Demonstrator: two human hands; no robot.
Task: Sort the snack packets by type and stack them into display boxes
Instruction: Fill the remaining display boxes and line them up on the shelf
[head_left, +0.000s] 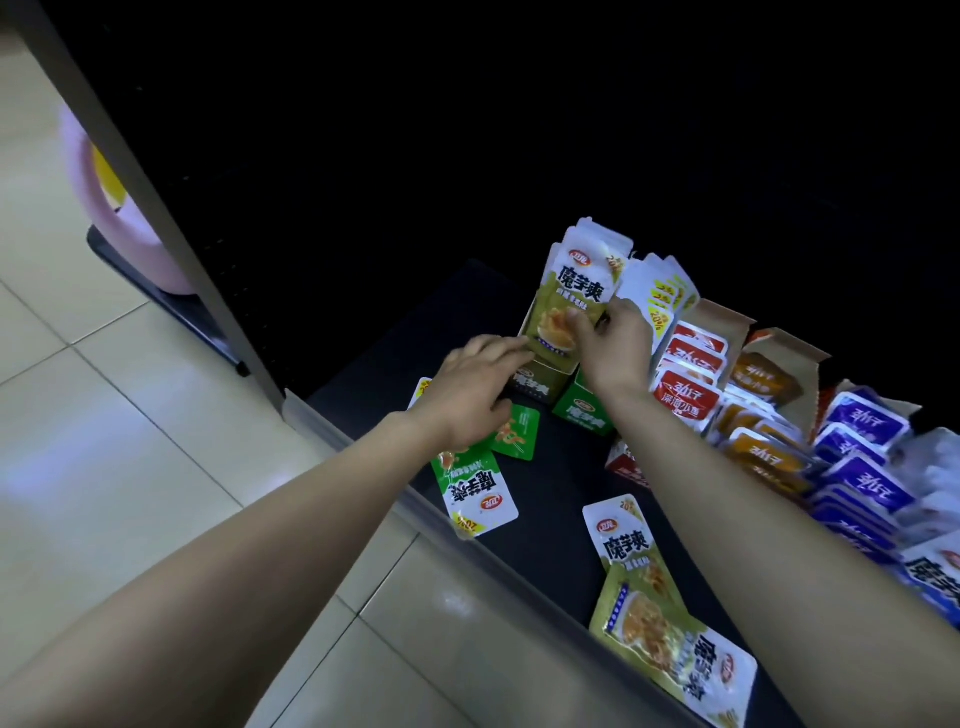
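Observation:
My right hand (610, 345) pinches an upright stack of olive-and-white snack packets (574, 291) standing in a dark display box (535, 384). My left hand (475, 387) reaches beside it, fingers stretched out and touching the lower left edge of the front packet. Loose bright green packets (475, 488) lie on the dark shelf under and just behind my left wrist. Two olive packets (631, 561) lie loose near the shelf's front edge. A green display box (582, 408) stands right of the dark one, partly hidden by my right wrist.
Display boxes with red packets (688, 369), orange packets (766, 447) and blue packets (862, 457) fill the shelf to the right. A grey shelf upright (156, 208) runs diagonally on the left, above a tiled floor (130, 467). The shelf back is dark.

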